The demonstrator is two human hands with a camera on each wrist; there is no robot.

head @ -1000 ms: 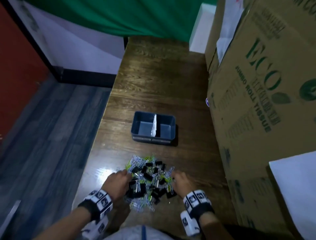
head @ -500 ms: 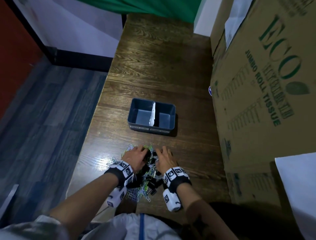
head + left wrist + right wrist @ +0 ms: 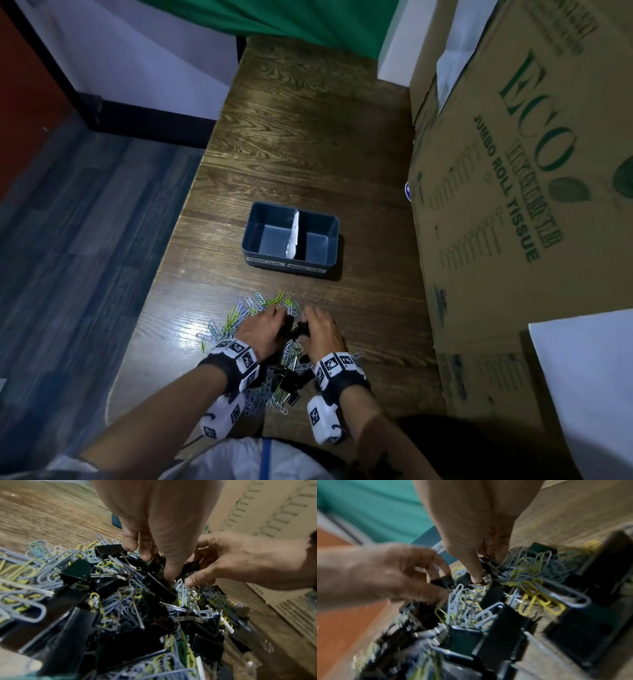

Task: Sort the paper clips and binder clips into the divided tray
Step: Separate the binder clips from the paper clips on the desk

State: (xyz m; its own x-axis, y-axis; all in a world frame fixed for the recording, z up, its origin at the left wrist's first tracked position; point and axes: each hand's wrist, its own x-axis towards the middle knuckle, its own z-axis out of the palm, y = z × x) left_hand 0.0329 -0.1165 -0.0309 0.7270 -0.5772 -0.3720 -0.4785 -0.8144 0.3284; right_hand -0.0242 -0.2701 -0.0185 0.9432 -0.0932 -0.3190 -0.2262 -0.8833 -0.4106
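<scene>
A mixed pile lies on the wooden table near its front edge: coloured paper clips (image 3: 253,308) tangled with black binder clips (image 3: 291,377). Both hands are dug into the top of it, side by side. My left hand (image 3: 281,320) pinches a black binder clip (image 3: 443,581) between thumb and curled fingers. My right hand (image 3: 305,325) pinches another black binder clip (image 3: 488,561) between its thumb and fingertips. The dark blue divided tray (image 3: 250,233) stands beyond the pile. Its two compartments, split by a white divider (image 3: 293,236), hold nothing, and small labels mark its front wall.
A big cardboard box (image 3: 513,205) walls off the table's right side, close to the tray and the pile. A white sheet (image 3: 589,377) lies at the lower right. The table's left edge drops to a grey floor (image 3: 85,257). Bare wood stretches behind the tray.
The hands have come in from the two sides of the pile to its top, now close together, with their fingers closed on clips.
</scene>
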